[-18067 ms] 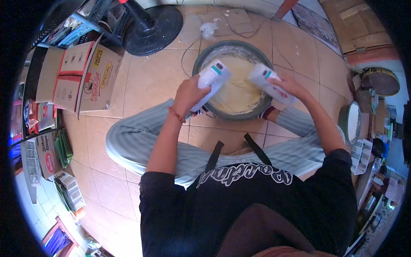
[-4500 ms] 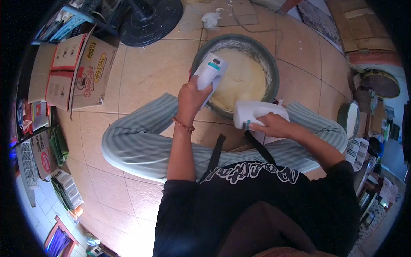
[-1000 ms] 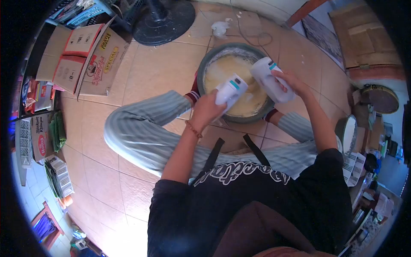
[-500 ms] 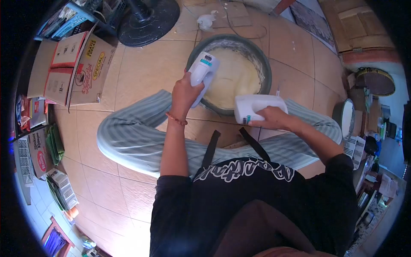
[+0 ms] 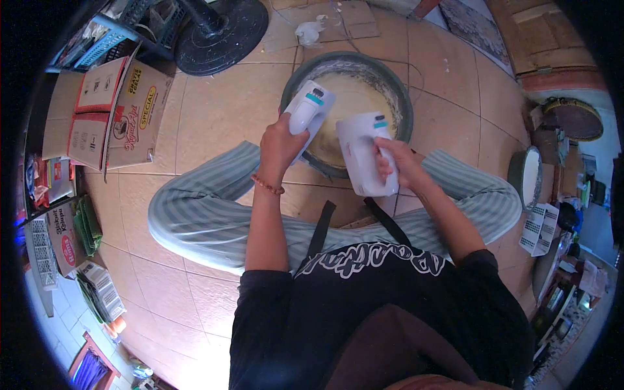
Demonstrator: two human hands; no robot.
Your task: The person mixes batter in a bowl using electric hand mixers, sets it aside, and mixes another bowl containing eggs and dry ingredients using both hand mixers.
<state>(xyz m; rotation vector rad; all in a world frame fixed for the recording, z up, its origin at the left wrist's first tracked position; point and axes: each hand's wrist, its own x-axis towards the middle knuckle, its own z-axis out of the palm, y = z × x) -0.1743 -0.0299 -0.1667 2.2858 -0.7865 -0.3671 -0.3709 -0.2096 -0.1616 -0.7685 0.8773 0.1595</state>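
Observation:
My left hand (image 5: 279,148) is closed round the handle of a white hand mixer (image 5: 308,117), held over the left rim of a large dark basin (image 5: 404,116). Pale, creamy batter (image 5: 354,97) fills the basin, and some is smeared up its inner wall. A second white hand mixer (image 5: 354,153) is gripped by my right hand (image 5: 400,162), its fingers wrapped through the handle. That mixer covers the basin's near right part. The beaters of both mixers are hidden from view.
A cardboard box (image 5: 133,117) stands on the floor at the left. The round black base (image 5: 221,39) of a stand is beyond it. A crumpled white plastic bag (image 5: 310,31) lies behind the basin. Another basin with white contents (image 5: 532,177) is at the right.
My right hand has turned its mixer from lying crosswise to pointing away from me, and moved it left over the basin's edge. My left hand is nearly still.

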